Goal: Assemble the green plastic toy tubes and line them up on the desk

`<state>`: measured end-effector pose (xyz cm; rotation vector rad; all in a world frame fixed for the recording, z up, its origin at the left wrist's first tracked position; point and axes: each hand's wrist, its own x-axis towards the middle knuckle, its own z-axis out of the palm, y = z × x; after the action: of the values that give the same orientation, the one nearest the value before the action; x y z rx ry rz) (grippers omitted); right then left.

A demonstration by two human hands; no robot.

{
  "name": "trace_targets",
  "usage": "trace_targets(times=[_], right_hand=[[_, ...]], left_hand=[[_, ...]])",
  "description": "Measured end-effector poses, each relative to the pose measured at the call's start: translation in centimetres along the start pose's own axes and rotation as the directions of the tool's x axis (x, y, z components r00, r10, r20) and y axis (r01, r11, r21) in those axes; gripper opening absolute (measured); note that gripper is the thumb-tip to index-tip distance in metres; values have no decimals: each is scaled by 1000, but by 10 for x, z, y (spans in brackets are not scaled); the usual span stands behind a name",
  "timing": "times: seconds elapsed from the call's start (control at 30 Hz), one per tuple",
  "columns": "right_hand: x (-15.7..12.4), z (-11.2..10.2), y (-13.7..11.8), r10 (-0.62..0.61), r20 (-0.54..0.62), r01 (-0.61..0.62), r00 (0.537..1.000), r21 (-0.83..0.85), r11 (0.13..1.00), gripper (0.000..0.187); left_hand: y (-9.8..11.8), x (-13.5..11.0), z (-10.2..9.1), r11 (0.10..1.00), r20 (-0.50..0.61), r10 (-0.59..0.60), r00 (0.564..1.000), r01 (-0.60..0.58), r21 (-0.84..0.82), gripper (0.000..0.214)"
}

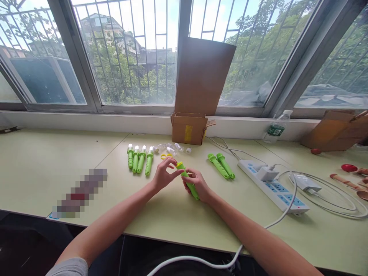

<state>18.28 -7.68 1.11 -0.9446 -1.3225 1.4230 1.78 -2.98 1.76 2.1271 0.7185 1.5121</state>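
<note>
Ahead and to the left of the small cardboard box (184, 133), on the near side of it, four green handles with white tips (141, 163) lay side by side on the desk (161, 218). Between that row and the box, clear plastic pieces (171, 149) were scattered, with yellow rings (169, 155) just nearer the person. The left hand (165, 172) was in front of the box, its thumb and forefinger bent in toward each other about the yellow collar (179, 164) on one green handle (193, 189) (whether they actually pinched it, I could not tell). That handle was tilted, directly in front of the box and well apart from it. The right hand (197, 182) was closed round its body, fingers curled and thumb laid along it. To the right of the box and nearer than it, two more green handles (219, 167) lay together. Farther right of the box came a white power strip (276, 188) with a plugged-in adapter (266, 173), a clear bottle (276, 128) leaning behind it, then, farthest from the box, a red ball (349, 168) and wooden pieces (345, 181).
</note>
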Motion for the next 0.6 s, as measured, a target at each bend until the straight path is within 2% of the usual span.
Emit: trace_targets(times=[0.27, 0.6], right_hand=[[4, -3, 1, 52, 4, -52, 999, 62, 997, 27], [5, -5, 5, 50, 14, -51, 999, 76, 996, 26]], left_hand=[[-3, 2, 2, 1000, -3, -10, 1000, 10, 26, 27], [-4, -1, 4, 996, -36, -7, 999, 10, 93, 28]])
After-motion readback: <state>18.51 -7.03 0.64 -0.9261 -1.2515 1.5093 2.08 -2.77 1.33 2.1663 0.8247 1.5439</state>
